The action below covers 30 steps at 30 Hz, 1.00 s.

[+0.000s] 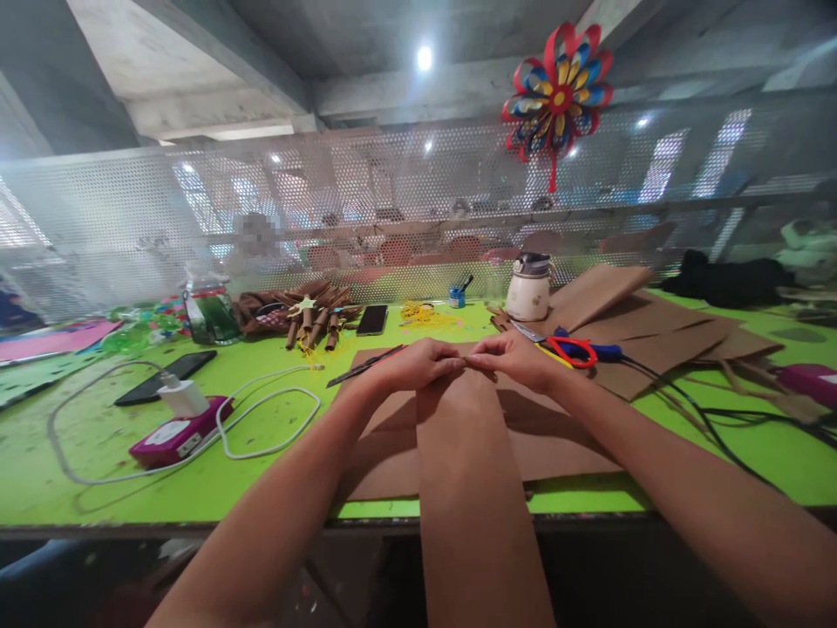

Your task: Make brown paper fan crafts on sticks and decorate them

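A long strip of brown paper (474, 488) runs from the table over its front edge towards me. At its far end my left hand (428, 362) and my right hand (510, 356) meet, fingers closed on the paper's edge, which looks curled or folded there. Under the strip lie larger brown paper sheets (385, 445). Left of my left hand is a dark, slim cutter-like tool (366, 365). Just beyond my right hand lie scissors with red and yellow handles (575, 351) and a blue-handled tool with a black cord (605, 352).
A purple power strip (180, 432) with a white charger and cable sits left, near a dark tablet (163, 378). Farther back are rolled brown paper pieces (314, 327), a phone (372, 320), a white bottle (528, 292) and stacked brown paper (654, 327). A perforated screen (392, 192) stands behind.
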Each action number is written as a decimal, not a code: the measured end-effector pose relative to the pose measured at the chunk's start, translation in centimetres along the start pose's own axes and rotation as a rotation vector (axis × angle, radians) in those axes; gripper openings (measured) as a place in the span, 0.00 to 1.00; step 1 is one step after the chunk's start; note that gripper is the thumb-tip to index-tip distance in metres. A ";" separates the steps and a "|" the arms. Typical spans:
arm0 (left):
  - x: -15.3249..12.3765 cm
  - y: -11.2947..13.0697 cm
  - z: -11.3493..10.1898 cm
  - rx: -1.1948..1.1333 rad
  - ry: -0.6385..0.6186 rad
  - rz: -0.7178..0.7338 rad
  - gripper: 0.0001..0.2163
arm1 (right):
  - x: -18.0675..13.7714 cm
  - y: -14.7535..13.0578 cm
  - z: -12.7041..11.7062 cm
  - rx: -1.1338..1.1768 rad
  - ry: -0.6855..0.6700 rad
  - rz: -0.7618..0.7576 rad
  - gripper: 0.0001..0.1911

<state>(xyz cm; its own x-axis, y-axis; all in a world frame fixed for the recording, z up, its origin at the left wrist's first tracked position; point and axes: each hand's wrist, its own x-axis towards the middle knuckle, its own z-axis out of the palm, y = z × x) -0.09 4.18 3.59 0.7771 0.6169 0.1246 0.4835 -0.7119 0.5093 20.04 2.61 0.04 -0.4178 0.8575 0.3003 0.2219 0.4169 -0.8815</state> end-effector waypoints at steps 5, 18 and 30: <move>-0.2 -0.2 -0.6 -0.015 -0.004 0.047 0.14 | 0.1 0.0 0.0 0.039 0.055 -0.012 0.17; -0.3 0.3 -0.8 0.126 0.065 0.039 0.13 | -0.1 -0.5 0.7 0.080 0.143 0.043 0.16; -0.3 0.3 -0.8 0.182 0.101 0.055 0.13 | -0.2 -1.0 0.5 0.137 0.103 0.084 0.18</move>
<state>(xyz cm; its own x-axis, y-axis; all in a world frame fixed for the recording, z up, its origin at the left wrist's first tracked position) -0.46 4.04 4.40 0.7643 0.5996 0.2371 0.5137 -0.7885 0.3382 19.48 1.85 0.72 -0.3087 0.9169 0.2531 0.1273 0.3036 -0.9443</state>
